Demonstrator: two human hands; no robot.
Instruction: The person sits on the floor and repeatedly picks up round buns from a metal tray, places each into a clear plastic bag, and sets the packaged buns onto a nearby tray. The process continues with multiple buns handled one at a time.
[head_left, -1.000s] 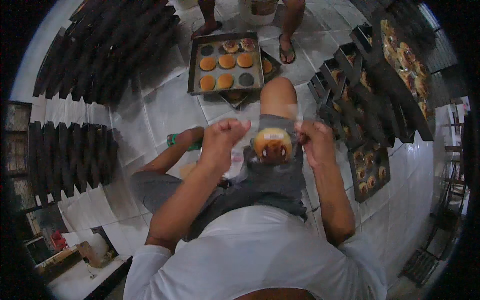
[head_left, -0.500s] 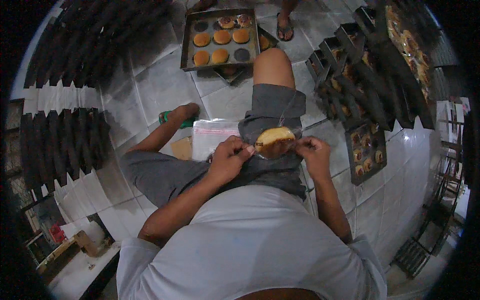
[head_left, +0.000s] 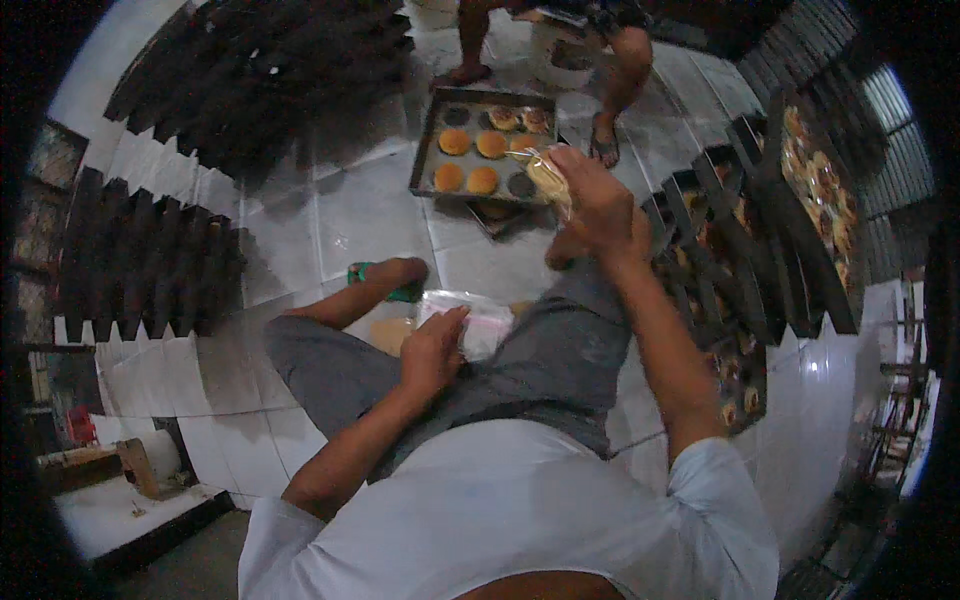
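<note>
My right hand [head_left: 602, 205] is stretched forward, closed around a yellow-brown bun [head_left: 546, 180] in a clear plastic wrapper. The wrapped bun hangs in front of the right edge of a metal baking tray [head_left: 425, 160]. Unwrapped golden buns [head_left: 467, 180] lie in that tray's round hollows, with several hollows bare. Closer to me, my left hand [head_left: 432, 352] rests with stretched fingers on a stack of clear plastic bags [head_left: 487, 335] between my legs. Whether a single bag is between its fingers is hard to see.
Stacked dark trays [head_left: 735, 235] of wrapped buns lean along the right side. More dark trays [head_left: 150, 275] stand in rows at the left. Beyond the baking tray are another person's legs [head_left: 622, 80] and a white bucket [head_left: 560, 55]. A cardboard piece [head_left: 390, 335] lies beside the bags.
Both hands held the wrapped bun over my lap before. My right hand has carried it forward to the tray, while the left let go and moved onto the plastic bags. The view has tilted up.
</note>
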